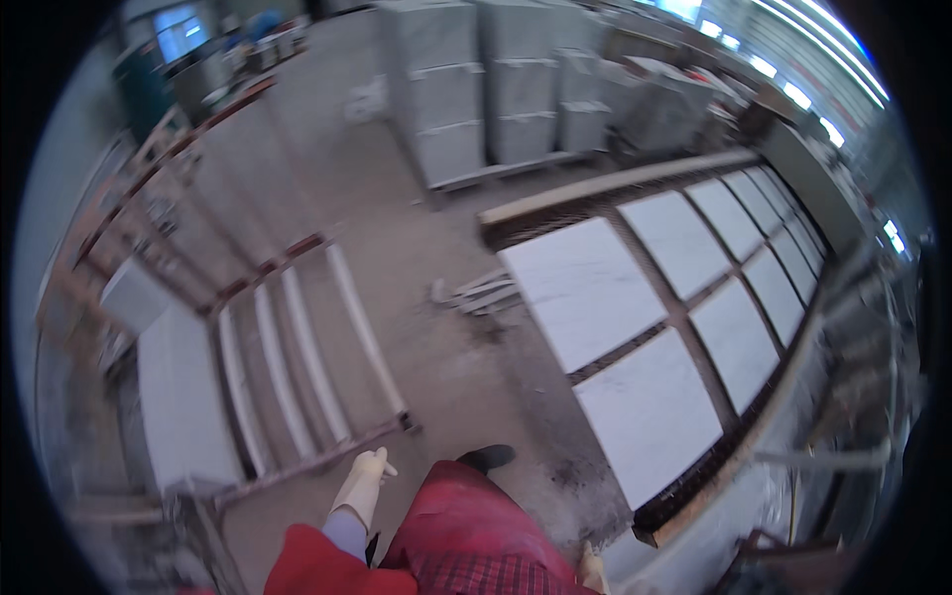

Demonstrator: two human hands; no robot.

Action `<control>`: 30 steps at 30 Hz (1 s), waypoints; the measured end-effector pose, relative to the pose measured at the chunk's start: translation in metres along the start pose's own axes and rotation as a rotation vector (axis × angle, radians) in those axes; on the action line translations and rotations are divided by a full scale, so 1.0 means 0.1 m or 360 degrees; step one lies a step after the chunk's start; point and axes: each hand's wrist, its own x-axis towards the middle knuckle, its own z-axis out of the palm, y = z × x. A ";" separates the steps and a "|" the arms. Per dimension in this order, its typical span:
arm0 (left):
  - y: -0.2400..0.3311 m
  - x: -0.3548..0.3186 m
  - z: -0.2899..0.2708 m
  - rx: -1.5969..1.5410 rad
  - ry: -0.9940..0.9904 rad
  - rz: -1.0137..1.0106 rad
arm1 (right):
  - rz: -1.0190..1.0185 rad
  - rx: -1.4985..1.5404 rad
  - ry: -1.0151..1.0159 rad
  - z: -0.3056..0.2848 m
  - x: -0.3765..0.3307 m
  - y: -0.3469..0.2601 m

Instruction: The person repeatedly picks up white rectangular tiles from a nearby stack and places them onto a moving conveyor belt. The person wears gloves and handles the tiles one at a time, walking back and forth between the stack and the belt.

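My left hand [371,465], in a cream glove, hangs beside the near end of a low reddish frame [327,451]. Its fingers are loosely bent and partly apart, with nothing visible in them. At the lower edge, near the corner of a long dark bed, shows a small part of my right hand [592,571], also gloved; its fingers are mostly hidden. White stone-like slabs [650,416] lie in two rows on that bed. Pale bars [283,347] cross the low frame, and a stack of white slabs [183,397] rests at its left side.
Pallets of stacked pale slabs [446,94] stand at the back. A beam [615,190] edges the bed's far side. Broken pale pieces [486,293] lie on the floor between frame and bed. An upright rusty rack [193,129] rises at the left.
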 end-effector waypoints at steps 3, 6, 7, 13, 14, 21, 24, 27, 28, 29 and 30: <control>-0.70 -0.36 -0.17 0.0134 0.0169 -0.0143 | -0.0082 -0.0031 -0.0324 0.02 0.10 -0.06; -1.28 -0.68 -0.19 -0.0012 0.0270 -0.0207 | -0.0008 -0.0324 -0.0425 -0.03 0.26 0.04; -1.44 -0.73 -0.20 -0.0100 0.0313 -0.0251 | 0.0034 -0.0474 -0.0391 -0.09 0.37 0.14; -2.19 -0.92 -0.36 -0.0358 0.0553 -0.0375 | -0.0400 -0.1450 -0.0544 -0.08 0.55 0.43; -2.23 -0.95 -0.40 -0.0501 0.0535 -0.0386 | -0.0303 -0.1316 -0.0539 0.01 0.49 0.42; -2.55 -1.24 -0.92 -0.0687 0.0737 -0.0073 | -0.0113 -0.0817 -0.0475 0.94 -0.14 0.30; -2.81 -1.54 -1.39 -0.0716 0.0725 -0.0100 | -0.0146 -0.0782 -0.0544 1.49 -0.44 0.38; -3.53 -1.51 -1.68 -0.0935 0.0726 -0.0062 | -0.0240 -0.0873 -0.0583 2.13 -1.06 0.48; -3.70 -1.62 -1.79 -0.1000 0.0762 -0.0084 | -0.0266 -0.1030 -0.0601 2.33 -1.14 0.51; -3.77 -1.82 -1.96 -0.1048 0.0804 -0.0104 | -0.0282 -0.1173 -0.0623 2.48 -1.16 0.57; -3.91 -1.96 -2.12 -0.1084 0.0834 -0.0114 | -0.0356 -0.1297 -0.0665 2.60 -0.93 0.68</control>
